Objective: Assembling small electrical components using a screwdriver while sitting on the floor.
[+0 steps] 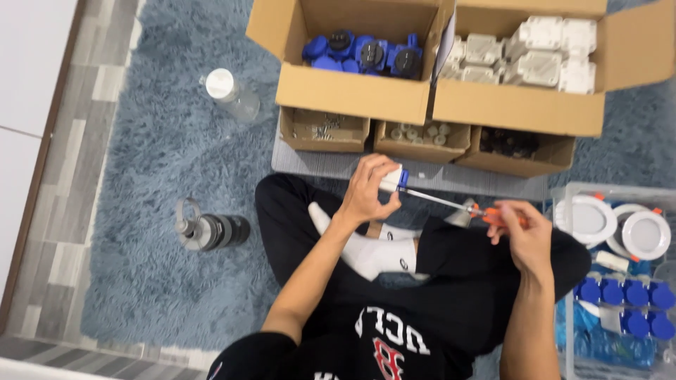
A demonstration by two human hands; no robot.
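**Holding a small white-and-blue part against a screwdriver tip**

Gripped in the left hand (366, 193), with fingers curled closed around it, is a small part (394, 179) with a white body and a blue edge, raised above the crossed legs. The right hand (524, 236) is closed around the orange handle of a screwdriver (451, 204), whose thin metal shaft is pointed across into the part. Black trousers and white socks (377, 253) are seen beneath the hands. A grey mat (310, 163) is laid ahead on the shaggy blue rug (162, 176), carrying three small cardboard trays (421, 139) and two larger boxes, one filled with blue parts (362, 53), the other with white housings (535, 53). Two bottles (211, 231) lie on the rug to the left; a clear bin (620, 281) is placed at the right.
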